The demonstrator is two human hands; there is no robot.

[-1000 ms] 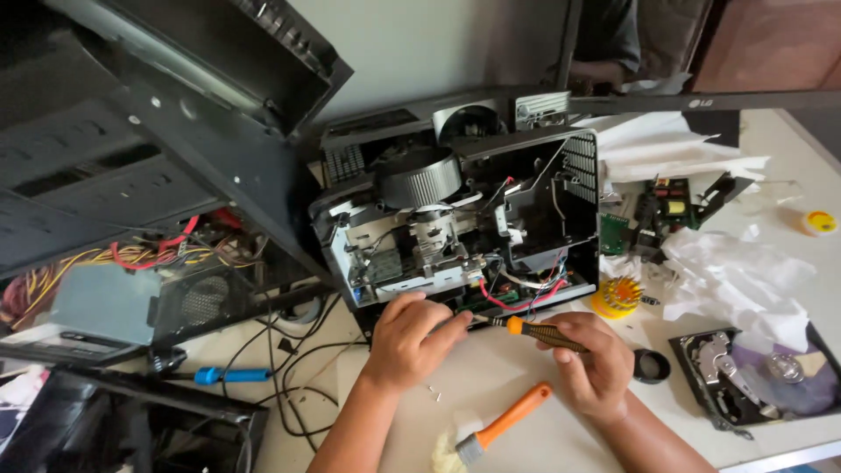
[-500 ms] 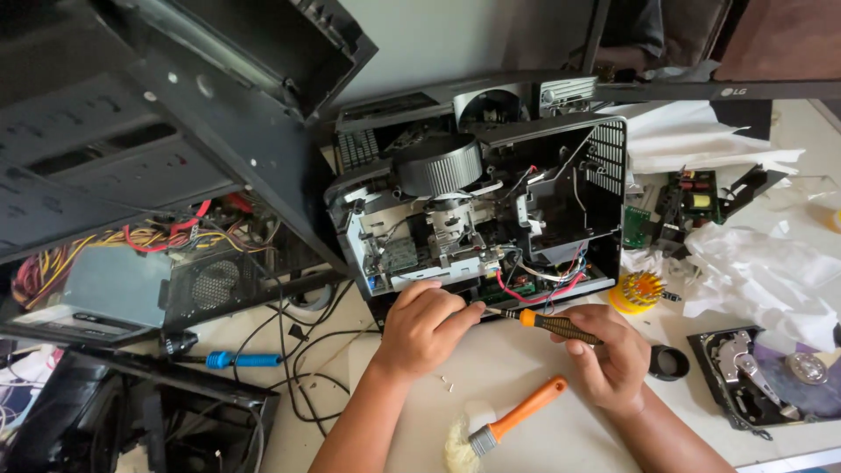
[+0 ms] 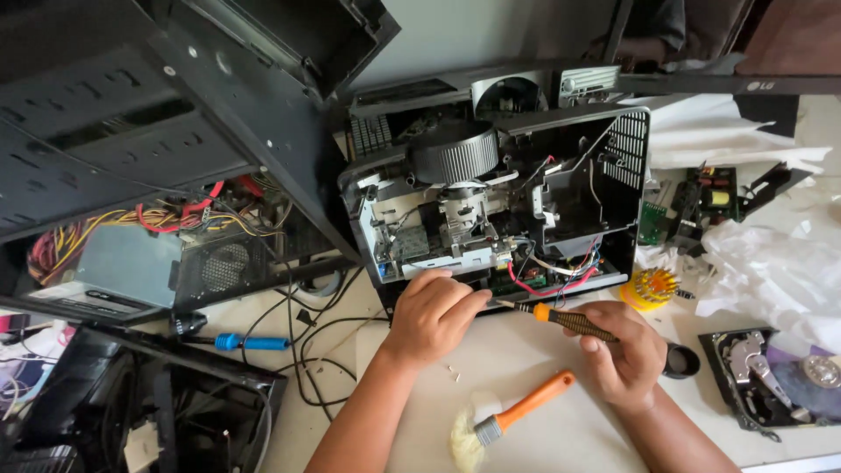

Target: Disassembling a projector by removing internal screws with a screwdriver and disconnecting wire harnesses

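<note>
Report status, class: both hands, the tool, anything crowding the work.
Left hand braced on opened device. Right hand gripping screwdriver, tip at device's front edge. Orange-handled brush lying between the forearms.

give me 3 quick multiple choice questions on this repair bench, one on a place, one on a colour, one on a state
1. Where does the brush lie?
A. between the person's forearms
B. inside the opened device
C. on the hard drive

2. What colour is the handle of the screwdriver lying by the cables?
A. yellow
B. blue
C. green

3. What state is the device in?
A. closed
B. wrapped
C. open, insides bare

Answers: 1 A, it rests on the white table between the forearms. 2 B, its handle shows blue. 3 C, fan and wiring are exposed.
</note>
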